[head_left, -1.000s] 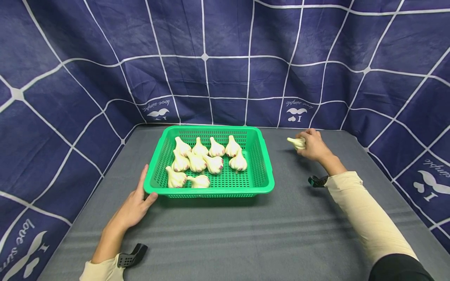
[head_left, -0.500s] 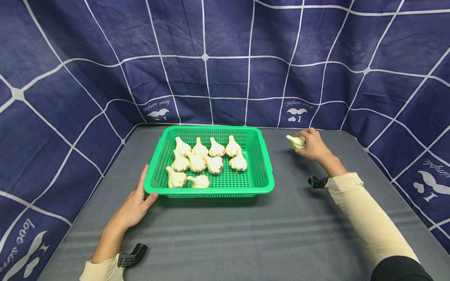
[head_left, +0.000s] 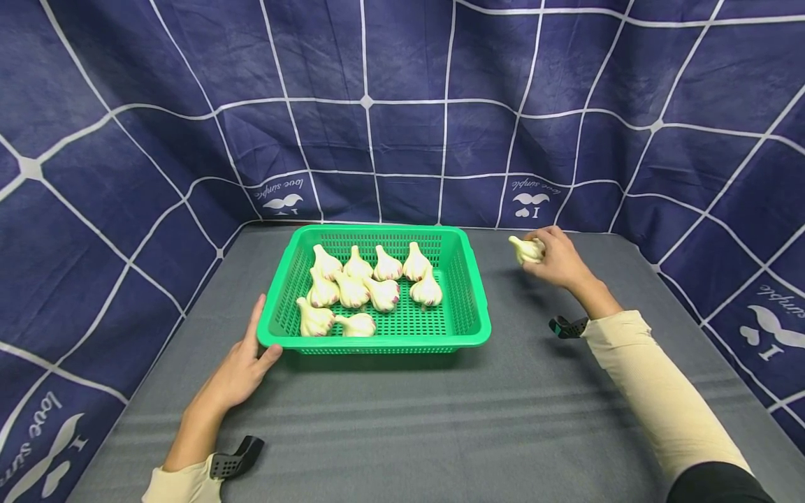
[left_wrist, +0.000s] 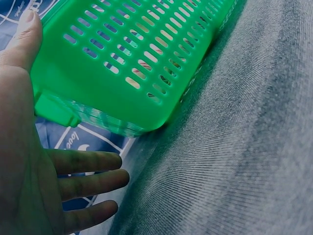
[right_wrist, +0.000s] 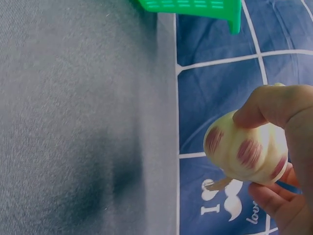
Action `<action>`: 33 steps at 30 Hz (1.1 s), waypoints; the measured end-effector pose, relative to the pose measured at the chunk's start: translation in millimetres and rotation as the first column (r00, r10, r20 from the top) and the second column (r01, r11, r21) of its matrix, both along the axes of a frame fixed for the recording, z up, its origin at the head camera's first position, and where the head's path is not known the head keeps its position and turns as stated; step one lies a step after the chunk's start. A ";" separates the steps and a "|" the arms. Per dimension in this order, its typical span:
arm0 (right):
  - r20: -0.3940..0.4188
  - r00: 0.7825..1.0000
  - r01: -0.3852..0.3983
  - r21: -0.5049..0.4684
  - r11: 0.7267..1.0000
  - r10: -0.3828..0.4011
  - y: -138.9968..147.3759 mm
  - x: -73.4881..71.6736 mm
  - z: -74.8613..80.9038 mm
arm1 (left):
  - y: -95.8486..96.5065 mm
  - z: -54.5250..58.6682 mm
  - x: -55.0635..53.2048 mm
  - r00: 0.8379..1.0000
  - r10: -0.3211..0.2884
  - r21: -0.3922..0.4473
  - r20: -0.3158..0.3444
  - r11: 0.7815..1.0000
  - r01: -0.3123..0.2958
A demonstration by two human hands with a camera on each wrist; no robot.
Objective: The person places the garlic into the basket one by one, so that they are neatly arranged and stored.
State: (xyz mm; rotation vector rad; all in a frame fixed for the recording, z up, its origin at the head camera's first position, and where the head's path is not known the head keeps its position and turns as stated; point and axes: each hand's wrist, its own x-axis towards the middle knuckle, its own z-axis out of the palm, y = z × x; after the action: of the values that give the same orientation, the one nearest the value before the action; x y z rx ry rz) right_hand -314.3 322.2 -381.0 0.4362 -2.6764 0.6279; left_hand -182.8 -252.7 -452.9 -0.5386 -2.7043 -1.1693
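Observation:
In the head view, my right hand (head_left: 562, 264) pinches a garlic bulb (head_left: 527, 249) above the grey surface, right of the green basket (head_left: 377, 341). The right wrist view shows the thumb pressed on this pale bulb (right_wrist: 230, 152), which has purple patches and a short root stub; fingers support its other side. My left hand (head_left: 235, 374) rests at the basket's near left corner with fingers extended. Seen from the left wrist, its thumb lies along the rim while several fingers stretch out straight below. Several garlic bulbs (head_left: 385, 295) lie in the basket, mostly toward its left and back.
A grey cloth (head_left: 402, 419) covers the work surface. Behind and at both sides hangs a navy curtain (head_left: 409, 140) with white grid lines, meeting the surface's back edge close beyond the basket and right hand.
My right hand has turned slightly and risen a little, carrying its garlic bulb a bit leftward, with more of the bulb now showing. The left hand and the basket have stayed still.

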 end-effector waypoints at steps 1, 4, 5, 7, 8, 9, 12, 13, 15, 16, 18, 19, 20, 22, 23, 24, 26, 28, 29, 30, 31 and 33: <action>0.000 1.000 0.000 -0.003 1.000 0.000 -1.2 0.9 1.3 | 0.0 0.3 0.0 1.000 0.000 -0.001 0.000 1.000 0.000; -0.006 1.000 -0.006 -0.015 1.000 0.006 -4.7 4.0 5.2 | 0.1 0.7 0.1 1.000 0.000 0.001 0.000 1.000 0.000; -0.010 1.000 -0.009 -0.018 1.000 0.009 -5.8 4.8 6.4 | 0.1 0.8 0.1 1.000 0.001 0.000 0.001 1.000 -0.001; -0.020 1.000 -0.015 -0.022 1.000 0.014 -7.8 6.2 8.4 | 0.3 1.0 0.1 1.000 0.003 0.000 0.002 1.000 -0.003; -0.026 1.000 -0.016 -0.024 1.000 0.015 -8.5 6.4 9.0 | 0.4 1.0 0.2 1.000 0.003 -0.001 0.002 1.000 -0.003; -0.031 0.999 -0.016 -0.023 1.000 0.016 -9.1 6.6 9.5 | 0.6 1.3 0.2 1.000 0.002 -0.001 0.001 1.000 -0.002; -0.046 0.999 -0.019 -0.023 1.000 0.018 -11.1 7.5 11.0 | 0.8 1.3 0.4 1.000 0.001 0.001 0.000 1.000 -0.001; -0.050 0.999 -0.019 -0.024 1.000 0.018 -11.7 7.8 11.4 | 0.8 1.1 0.7 1.000 -0.001 0.003 0.000 1.000 0.001; -0.054 0.998 -0.020 -0.027 0.999 0.019 -12.9 8.6 12.3 | 0.9 1.2 1.1 1.000 -0.003 0.005 -0.003 1.000 0.003; -0.055 0.998 -0.022 -0.030 0.999 0.020 -13.6 9.0 13.0 | 0.9 1.2 1.3 1.000 -0.005 0.007 -0.004 1.000 0.005; -0.054 0.998 -0.027 -0.039 0.999 0.025 -14.8 10.0 14.4 | 0.9 1.3 1.5 1.000 -0.006 0.008 -0.003 1.000 0.006; -0.051 0.998 -0.032 -0.045 0.998 0.030 -15.3 10.5 15.1 | 0.9 1.5 1.5 1.000 -0.007 0.008 -0.004 1.000 0.007; -0.048 0.998 -0.037 -0.049 0.998 0.035 -15.5 10.7 15.6 | 0.8 1.4 1.5 1.000 -0.007 0.009 -0.004 1.000 0.007; -0.040 0.998 -0.049 -0.064 0.997 0.047 -16.3 11.6 17.0 | 0.5 1.1 1.4 1.000 -0.006 0.009 -0.003 1.000 0.006; -0.036 0.998 -0.055 -0.072 0.996 0.052 -16.7 11.9 17.6 | 0.4 0.8 1.3 1.000 -0.005 0.009 -0.004 1.000 0.005; -0.031 0.998 -0.058 -0.077 0.995 0.056 -16.9 11.9 18.2 | 0.2 0.5 1.2 1.000 -0.005 0.009 -0.005 1.000 0.005; -0.018 0.998 -0.058 -0.080 0.995 0.057 -17.6 12.7 19.9 | 0.2 0.3 1.0 1.000 -0.003 0.008 -0.005 1.000 0.003; -0.007 0.999 -0.054 -0.078 0.995 0.054 -18.7 13.7 21.6 | 0.6 0.6 0.9 1.000 -0.004 0.008 -0.011 1.000 0.004; -0.002 0.999 -0.052 -0.079 0.996 0.052 -19.2 14.2 22.2 | 0.8 0.5 0.7 1.000 -0.004 0.008 -0.013 1.000 0.004; 0.003 0.999 -0.049 -0.078 0.996 0.049 -19.6 14.5 22.7 | 0.9 0.8 0.8 1.000 -0.004 0.009 -0.013 1.000 0.004; 0.007 0.999 -0.045 -0.078 0.996 0.046 -20.1 15.0 23.1 | 1.0 1.1 0.9 1.000 -0.005 0.009 -0.013 1.000 0.005; 0.012 0.999 -0.045 -0.084 0.995 0.046 -21.1 15.4 23.4 | 1.2 1.4 1.1 1.000 -0.007 0.009 -0.011 1.000 0.007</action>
State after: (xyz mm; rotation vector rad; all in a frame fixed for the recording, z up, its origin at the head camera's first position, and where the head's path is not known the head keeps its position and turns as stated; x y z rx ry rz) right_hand -298.9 301.1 -357.6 0.4729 -2.6489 0.7560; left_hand -181.7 -251.5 -451.5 -0.5525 -2.6887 -1.1767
